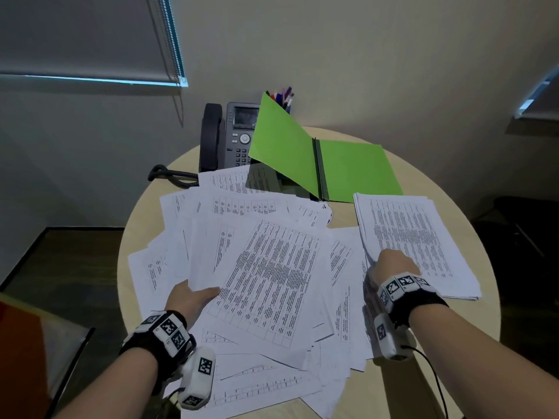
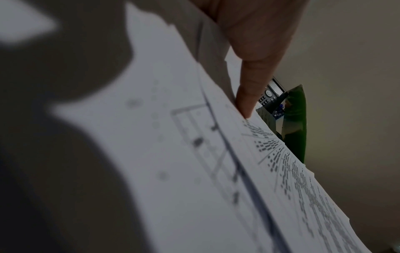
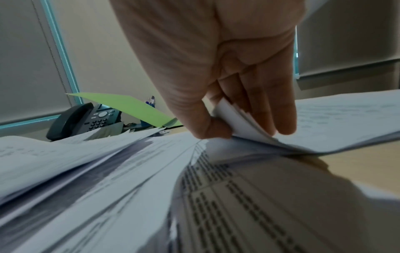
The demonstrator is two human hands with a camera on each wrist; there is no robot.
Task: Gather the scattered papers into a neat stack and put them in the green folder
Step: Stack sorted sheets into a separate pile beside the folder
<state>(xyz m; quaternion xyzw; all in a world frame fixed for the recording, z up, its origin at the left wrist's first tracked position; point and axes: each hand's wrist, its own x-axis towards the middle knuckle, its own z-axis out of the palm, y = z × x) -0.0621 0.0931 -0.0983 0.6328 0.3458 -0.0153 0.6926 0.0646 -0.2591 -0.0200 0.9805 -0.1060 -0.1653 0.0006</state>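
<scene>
Printed white papers [image 1: 266, 276] lie fanned, left hand [image 1: 190, 297] gripping some, right hand [image 1: 393, 264] pinching a stack [image 1: 423, 237].

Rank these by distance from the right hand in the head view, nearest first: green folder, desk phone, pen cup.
From the right hand:
1. Green folder, open, straight behind the hand.
2. Desk phone, back left, beyond the folder's raised cover.
3. Pen cup, at the back, mostly hidden behind that cover.

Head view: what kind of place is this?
Most likely an office or small meeting room: a desk phone, a cup of pens and printed papers spread over a round table, with roller blinds behind.
</scene>
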